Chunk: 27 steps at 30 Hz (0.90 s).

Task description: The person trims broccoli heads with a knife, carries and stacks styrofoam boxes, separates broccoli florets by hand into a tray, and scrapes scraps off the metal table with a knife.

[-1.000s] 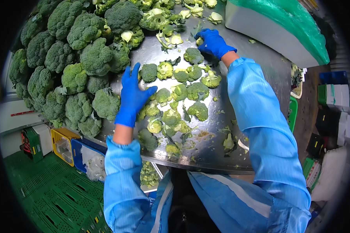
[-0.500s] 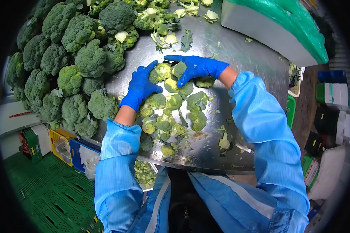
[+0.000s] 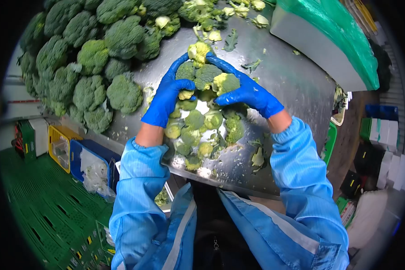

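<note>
My left hand and my right hand, both in blue gloves, cup a cluster of broccoli florets from either side. Thumbs and forefingers curve round the pieces, and the cluster seems raised off the metal table. One yellowish floret sits at the far end, by both forefingertips. Other fingers are partly hidden beneath the cluster. Nearer my body, several loose florets lie spread on the steel.
Whole broccoli heads are piled at the left. A white box with green plastic film stands at the back right. Stem scraps and a leaf lie on the table. Yellow and blue crates stand at the lower left.
My hands have drawn in round the florets and gathered them into a cluster that now appears lifted. The camera view has shifted slightly.
</note>
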Each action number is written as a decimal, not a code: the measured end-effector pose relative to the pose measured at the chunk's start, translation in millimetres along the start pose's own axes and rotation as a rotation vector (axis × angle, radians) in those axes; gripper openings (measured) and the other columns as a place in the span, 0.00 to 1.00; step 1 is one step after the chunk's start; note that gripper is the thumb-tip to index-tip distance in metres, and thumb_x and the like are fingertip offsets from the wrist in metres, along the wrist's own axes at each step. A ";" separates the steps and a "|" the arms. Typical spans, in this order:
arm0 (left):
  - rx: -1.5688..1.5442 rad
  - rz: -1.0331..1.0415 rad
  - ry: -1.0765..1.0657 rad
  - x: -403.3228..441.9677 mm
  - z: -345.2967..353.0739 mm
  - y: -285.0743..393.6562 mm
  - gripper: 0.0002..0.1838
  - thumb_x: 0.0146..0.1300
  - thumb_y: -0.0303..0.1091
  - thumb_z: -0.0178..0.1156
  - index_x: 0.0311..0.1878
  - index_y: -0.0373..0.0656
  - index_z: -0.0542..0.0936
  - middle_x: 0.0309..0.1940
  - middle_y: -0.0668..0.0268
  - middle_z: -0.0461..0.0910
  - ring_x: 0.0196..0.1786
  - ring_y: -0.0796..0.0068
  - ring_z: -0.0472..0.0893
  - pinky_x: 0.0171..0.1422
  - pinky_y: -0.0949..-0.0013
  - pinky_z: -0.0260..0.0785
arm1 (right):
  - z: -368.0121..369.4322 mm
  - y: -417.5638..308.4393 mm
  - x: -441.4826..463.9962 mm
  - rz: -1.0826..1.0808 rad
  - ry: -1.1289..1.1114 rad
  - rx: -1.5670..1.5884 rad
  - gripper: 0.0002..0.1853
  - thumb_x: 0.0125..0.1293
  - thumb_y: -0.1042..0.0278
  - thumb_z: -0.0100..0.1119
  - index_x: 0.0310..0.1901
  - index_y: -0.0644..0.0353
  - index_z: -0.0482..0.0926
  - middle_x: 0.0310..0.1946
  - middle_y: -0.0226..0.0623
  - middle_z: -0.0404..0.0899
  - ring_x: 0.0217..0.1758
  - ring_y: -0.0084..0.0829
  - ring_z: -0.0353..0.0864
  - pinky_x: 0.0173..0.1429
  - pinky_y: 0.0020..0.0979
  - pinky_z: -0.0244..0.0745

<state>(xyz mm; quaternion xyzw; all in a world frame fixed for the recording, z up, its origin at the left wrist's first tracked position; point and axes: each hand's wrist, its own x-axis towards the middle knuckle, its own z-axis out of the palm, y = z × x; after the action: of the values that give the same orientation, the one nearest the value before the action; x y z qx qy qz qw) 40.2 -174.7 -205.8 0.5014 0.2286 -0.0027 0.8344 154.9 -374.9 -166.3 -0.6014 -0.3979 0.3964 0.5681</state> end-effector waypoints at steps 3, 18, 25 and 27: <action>0.007 0.167 0.023 -61.3 -7.7 8.6 0.43 0.45 0.16 0.61 0.70 0.47 0.65 0.56 0.63 0.76 0.49 0.69 0.81 0.43 0.68 0.80 | 45.3 -30.1 -15.4 -0.112 -0.036 -0.096 0.51 0.46 0.65 0.76 0.72 0.59 0.58 0.71 0.40 0.59 0.75 0.36 0.55 0.77 0.36 0.48; -0.308 -0.071 0.756 -501.9 -246.3 -237.9 0.48 0.37 0.16 0.54 0.71 0.43 0.62 0.65 0.58 0.68 0.65 0.61 0.71 0.66 0.69 0.68 | 508.2 119.1 -93.4 0.187 -0.566 0.151 0.57 0.45 0.60 0.79 0.73 0.60 0.51 0.70 0.49 0.56 0.74 0.43 0.55 0.74 0.36 0.54; -0.471 -0.210 1.161 -593.7 -318.1 -361.8 0.40 0.53 0.22 0.52 0.73 0.51 0.59 0.35 0.65 0.74 0.40 0.66 0.77 0.42 0.47 0.79 | 583.8 192.7 -133.3 0.656 -0.615 0.149 0.49 0.57 0.55 0.70 0.73 0.63 0.51 0.66 0.51 0.64 0.67 0.38 0.67 0.66 0.31 0.66; -0.524 -0.226 1.221 -597.8 -326.3 -380.6 0.31 0.58 0.30 0.54 0.67 0.46 0.67 0.49 0.56 0.76 0.46 0.58 0.78 0.49 0.54 0.78 | 563.8 207.2 -137.8 0.785 -0.641 0.298 0.44 0.60 0.59 0.68 0.72 0.64 0.53 0.63 0.50 0.68 0.64 0.34 0.71 0.62 0.29 0.71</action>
<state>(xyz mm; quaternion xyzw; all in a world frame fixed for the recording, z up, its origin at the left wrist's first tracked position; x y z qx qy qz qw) -707.7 -224.8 -422.2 0.1668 0.7035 0.2497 0.6442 -413.8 -303.3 -392.5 -0.4667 -0.2357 0.7956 0.3061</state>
